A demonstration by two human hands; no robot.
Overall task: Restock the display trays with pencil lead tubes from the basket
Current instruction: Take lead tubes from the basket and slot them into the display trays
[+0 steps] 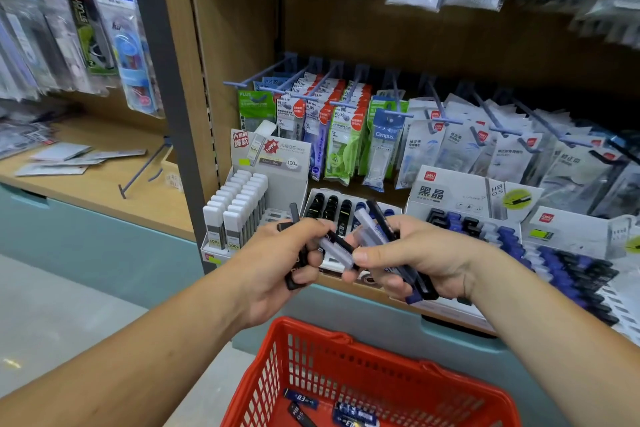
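Facing a wooden shop shelf. Clutching a bunch of slim black plastic pencil lead tubes (293,282) in the left hand (273,263), fingers curled tight round them. Gripping clear and blue-capped lead tubes (372,234) in the right hand (419,258), thumb pinching one clear tube (337,251) that reaches across to the left hand at 9 o'clock.

At 6 o'clock, low down, in the red plastic mesh basket (304,354): a few dark-blue tubes (301,402) lying flat.

At 12 o'clock behind the hands, a display tray of black tubes (309,199). At 10 o'clock, a white cardboard tray of white-capped tubes (287,184). At 3 o'clock, a white slotted tray of blue and black tubes (616,298).
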